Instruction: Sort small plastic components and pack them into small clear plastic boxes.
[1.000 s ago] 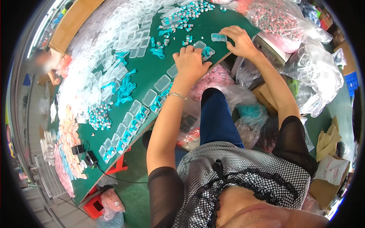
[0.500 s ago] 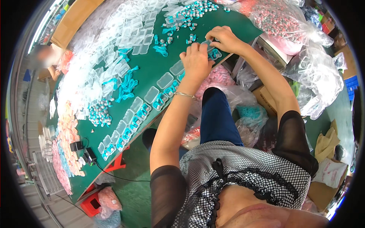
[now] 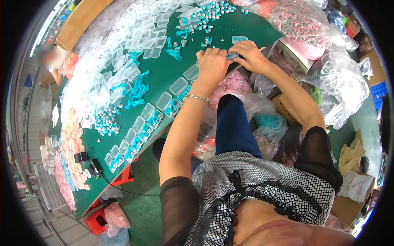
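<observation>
While I watch from far away, the green surface (image 3: 258, 30) has a row of open boxes (image 3: 148, 111) by its near edge. At that edge, my left hand (image 3: 212, 65) and right hand (image 3: 253, 58), each grip narrow, pinch one small box (image 3: 232, 55).

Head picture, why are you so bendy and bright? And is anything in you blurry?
Head view: the brown board looks curved, corners go black; head view: glare whitens boxes at upper left; head view: a person's head at far left is blurred, while left hand and right hand look fairly clear.
</observation>
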Demonstrator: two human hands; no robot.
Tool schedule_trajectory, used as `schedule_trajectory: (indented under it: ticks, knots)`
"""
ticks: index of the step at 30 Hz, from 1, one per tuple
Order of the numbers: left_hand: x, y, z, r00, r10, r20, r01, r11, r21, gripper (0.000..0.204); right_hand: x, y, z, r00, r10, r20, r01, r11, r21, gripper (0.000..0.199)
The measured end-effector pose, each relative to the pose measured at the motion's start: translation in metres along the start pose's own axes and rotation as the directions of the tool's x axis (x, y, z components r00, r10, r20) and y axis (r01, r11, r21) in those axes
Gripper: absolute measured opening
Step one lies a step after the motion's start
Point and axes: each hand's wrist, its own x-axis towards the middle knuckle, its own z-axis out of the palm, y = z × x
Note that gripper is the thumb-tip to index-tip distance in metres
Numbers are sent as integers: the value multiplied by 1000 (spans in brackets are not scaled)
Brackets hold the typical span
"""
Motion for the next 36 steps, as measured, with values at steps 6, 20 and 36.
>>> schedule_trajectory:
  ticks: [6,20,36]
  knots:
    - [-2,-5,0,997,81,-4,-81,995,-61,20,-4,-7,2,999,15,-49,-11,997,76,24]
    - [-18,-8,-31,983,-137,-122,131,990,-59,44,3,-4,-1,989,52,-139,-97,937,-336,23]
    - [-42,-6,-29,985,-135,111,142,989,-52,54,46,-27,27,994,-1,112,20,986,-168,19]
